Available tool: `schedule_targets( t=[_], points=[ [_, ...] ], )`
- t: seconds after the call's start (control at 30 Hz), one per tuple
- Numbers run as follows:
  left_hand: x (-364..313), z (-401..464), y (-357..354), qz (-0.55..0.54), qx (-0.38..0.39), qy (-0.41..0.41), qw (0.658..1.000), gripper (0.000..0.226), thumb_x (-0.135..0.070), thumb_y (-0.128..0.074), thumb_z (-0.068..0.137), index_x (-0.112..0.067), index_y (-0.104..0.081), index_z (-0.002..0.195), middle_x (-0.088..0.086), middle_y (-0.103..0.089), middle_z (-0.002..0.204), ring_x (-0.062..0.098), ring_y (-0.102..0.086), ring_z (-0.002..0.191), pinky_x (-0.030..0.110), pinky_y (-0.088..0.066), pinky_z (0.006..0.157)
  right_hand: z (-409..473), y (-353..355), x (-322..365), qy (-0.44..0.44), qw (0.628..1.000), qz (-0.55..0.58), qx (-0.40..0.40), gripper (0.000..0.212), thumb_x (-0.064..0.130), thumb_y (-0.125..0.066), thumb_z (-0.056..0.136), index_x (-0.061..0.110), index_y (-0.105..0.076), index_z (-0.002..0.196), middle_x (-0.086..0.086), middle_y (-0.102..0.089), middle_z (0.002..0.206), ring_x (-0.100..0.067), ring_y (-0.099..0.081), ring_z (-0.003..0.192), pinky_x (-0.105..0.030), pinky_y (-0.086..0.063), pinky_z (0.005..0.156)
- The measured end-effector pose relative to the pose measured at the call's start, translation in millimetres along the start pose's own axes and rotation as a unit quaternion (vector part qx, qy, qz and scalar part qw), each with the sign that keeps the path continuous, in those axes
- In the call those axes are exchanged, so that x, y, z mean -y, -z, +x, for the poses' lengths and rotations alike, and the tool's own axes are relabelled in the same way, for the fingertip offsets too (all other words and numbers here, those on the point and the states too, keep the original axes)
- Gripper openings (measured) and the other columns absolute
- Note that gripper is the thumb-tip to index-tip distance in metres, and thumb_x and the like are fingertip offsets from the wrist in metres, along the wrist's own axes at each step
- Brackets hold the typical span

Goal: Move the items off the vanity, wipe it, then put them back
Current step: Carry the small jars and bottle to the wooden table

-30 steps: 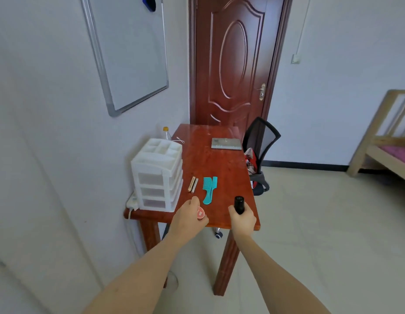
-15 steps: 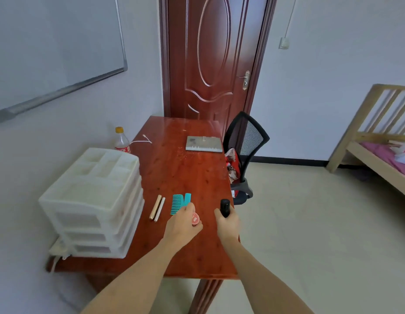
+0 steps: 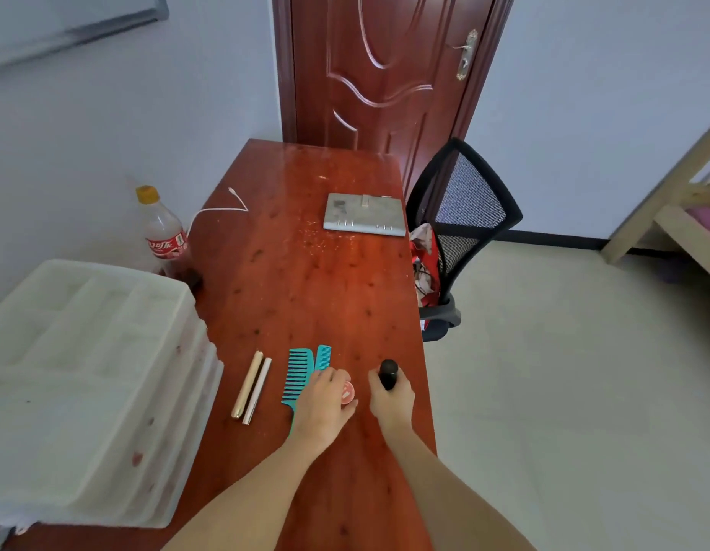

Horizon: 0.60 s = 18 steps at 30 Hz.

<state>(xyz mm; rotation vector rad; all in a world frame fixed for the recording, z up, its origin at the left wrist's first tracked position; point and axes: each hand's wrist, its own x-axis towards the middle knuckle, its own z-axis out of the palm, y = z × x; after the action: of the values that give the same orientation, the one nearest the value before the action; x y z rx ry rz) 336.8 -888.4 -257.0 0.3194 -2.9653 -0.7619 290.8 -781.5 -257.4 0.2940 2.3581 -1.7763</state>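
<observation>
The vanity is a red-brown wooden table point(image 3: 305, 280). My left hand point(image 3: 323, 407) is closed around a small round red-and-white tin point(image 3: 346, 391), low over the tabletop. My right hand point(image 3: 391, 401) grips a black cylindrical bottle point(image 3: 387, 373), upright near the table's right edge. Just left of my left hand lie two teal combs point(image 3: 301, 371), partly covered by my fingers. Further left lie two slim tubes, one gold point(image 3: 248, 383) and one silver point(image 3: 258, 385), side by side.
A white plastic drawer organiser point(image 3: 87, 383) fills the near left of the table. Behind it stands a cola bottle point(image 3: 162, 232), with a white cable point(image 3: 222, 208) nearby. A grey notebook point(image 3: 365, 216) lies at the far right. A black mesh chair point(image 3: 460, 224) stands beside the table, a dark door behind.
The view has closed in on the table and tilted down. Both hands have kept their grip on the tin and the black bottle and moved forward over the tabletop, beside the combs.
</observation>
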Motion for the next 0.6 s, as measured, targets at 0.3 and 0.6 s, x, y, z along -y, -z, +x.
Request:
schedule_targets(
  t=[0.3, 0.6],
  points=[
    [26.2, 37.7, -31.1, -0.006, 0.008, -0.023, 1.0, 0.034, -0.03, -0.071, 0.079, -0.016, -0.061, 0.109, -0.001, -0.062, 0.109, 0.019, -0.052, 0.105, 0.028, -0.044, 0.087, 35.0, -21.8, -7.6, 0.026, 0.998, -0.05, 0.025, 0.009, 0.024, -0.061, 0.088, 0.024, -0.058, 0.08, 0.004, -0.062, 0.074, -0.011, -0.057, 0.07, -0.027, -0.05, 0.075],
    [39.7, 31.6, -42.8, 0.007, 0.001, -0.031, 1.0, 0.052, -0.034, -0.074, 0.075, -0.013, -0.059, 0.12, 0.005, -0.062, 0.117, 0.023, -0.056, 0.109, 0.032, -0.046, 0.091, 40.6, 2.4, -25.3, 0.066, 0.975, -0.14, 0.157, 0.046, 0.046, -0.069, 0.07, 0.035, -0.053, 0.111, 0.013, -0.058, 0.106, -0.019, -0.049, 0.11, -0.036, -0.04, 0.099]
  ],
)
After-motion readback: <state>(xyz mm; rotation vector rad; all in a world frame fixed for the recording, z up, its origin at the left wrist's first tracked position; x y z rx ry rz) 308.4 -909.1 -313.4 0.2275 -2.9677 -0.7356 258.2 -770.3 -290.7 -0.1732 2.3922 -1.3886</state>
